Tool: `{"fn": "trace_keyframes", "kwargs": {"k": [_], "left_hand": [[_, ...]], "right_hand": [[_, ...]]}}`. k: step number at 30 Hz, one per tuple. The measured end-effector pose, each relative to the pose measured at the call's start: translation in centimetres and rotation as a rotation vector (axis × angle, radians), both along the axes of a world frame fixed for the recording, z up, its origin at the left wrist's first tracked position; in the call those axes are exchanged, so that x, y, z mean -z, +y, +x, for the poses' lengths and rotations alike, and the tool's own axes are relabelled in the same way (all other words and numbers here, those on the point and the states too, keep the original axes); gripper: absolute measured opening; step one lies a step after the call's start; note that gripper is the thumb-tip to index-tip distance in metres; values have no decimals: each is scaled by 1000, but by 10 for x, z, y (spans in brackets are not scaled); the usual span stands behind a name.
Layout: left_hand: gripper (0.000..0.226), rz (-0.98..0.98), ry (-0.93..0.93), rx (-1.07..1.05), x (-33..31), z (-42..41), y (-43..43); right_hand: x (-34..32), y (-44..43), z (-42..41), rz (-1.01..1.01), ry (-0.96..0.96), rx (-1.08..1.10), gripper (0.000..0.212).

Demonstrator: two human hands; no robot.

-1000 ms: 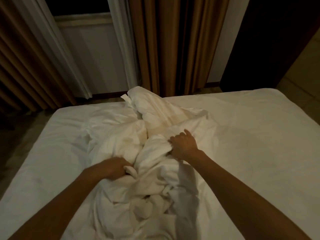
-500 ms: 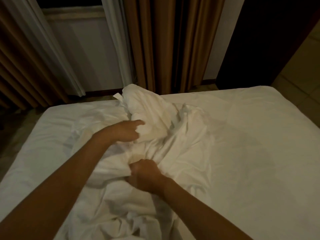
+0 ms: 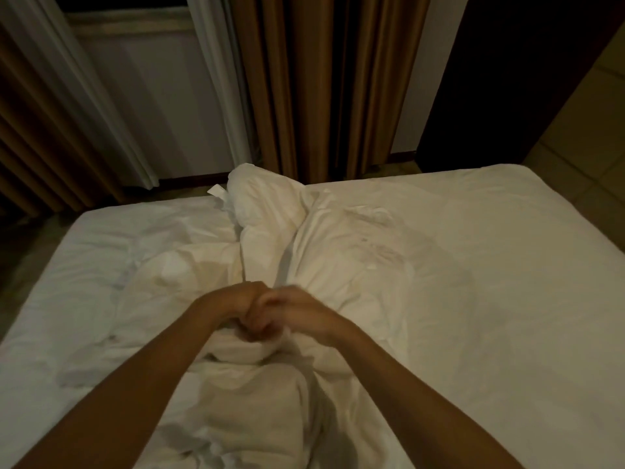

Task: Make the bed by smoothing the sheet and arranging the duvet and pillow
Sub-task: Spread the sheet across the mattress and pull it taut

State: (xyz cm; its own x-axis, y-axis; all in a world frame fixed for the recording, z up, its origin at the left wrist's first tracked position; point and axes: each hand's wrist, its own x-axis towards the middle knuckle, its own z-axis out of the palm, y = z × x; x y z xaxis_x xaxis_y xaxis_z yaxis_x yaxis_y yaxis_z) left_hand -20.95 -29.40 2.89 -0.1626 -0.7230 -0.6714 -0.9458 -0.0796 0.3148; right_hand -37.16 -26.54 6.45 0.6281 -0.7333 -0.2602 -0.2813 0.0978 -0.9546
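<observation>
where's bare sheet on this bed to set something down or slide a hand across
Widest free patch: the sheet between the bunched duvet and the bed's right edge. A narrower, wrinkled strip lies between the duvet and the left edge. Crowded down the middle, where left hand and right hand grip the duvet.

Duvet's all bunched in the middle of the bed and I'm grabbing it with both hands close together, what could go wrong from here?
The left hand and right hand seem to grip the duvet at one spot, so pulling may tighten the twist instead of spreading it. Its far end lies at the bed's far edge and could slide off. Dragging may wrinkle the sheet.
</observation>
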Motion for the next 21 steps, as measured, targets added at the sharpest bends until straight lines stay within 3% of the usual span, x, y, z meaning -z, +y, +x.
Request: {"fn": "trace_keyframes", "kwargs": {"k": [2,4,5,6,8,10,12,15,18,21], "left_hand": [[27,82,2,67,-11,1,13],[31,198,-3,128,-19,-5,27],[34,242,-25,165,-21,-7,34],[35,277,-47,204,-21,-10,39],[35,309,-63,280,-15,-14,48],[35,347,-45,288,-11,-16,58],[33,357,9,311,-5,-13,65],[30,329,84,208,-4,0,63],[30,407,268,-96,-11,22,46],[12,492,496,-434,-19,38,29]], "right_hand": [[4,-23,-12,-103,62,402,20],[6,-42,-24,-319,374,589,32],[10,-49,-29,-361,534,604,50],[15,-55,-31,-326,656,593,70],[20,-62,-26,-127,694,564,103],[33,-63,-16,40,669,508,113],[45,-66,-11,69,663,437,95],[46,-56,-2,-142,727,322,38],[32,-30,16,-390,749,142,31],[19,-9,30,-536,710,-56,30]]}}
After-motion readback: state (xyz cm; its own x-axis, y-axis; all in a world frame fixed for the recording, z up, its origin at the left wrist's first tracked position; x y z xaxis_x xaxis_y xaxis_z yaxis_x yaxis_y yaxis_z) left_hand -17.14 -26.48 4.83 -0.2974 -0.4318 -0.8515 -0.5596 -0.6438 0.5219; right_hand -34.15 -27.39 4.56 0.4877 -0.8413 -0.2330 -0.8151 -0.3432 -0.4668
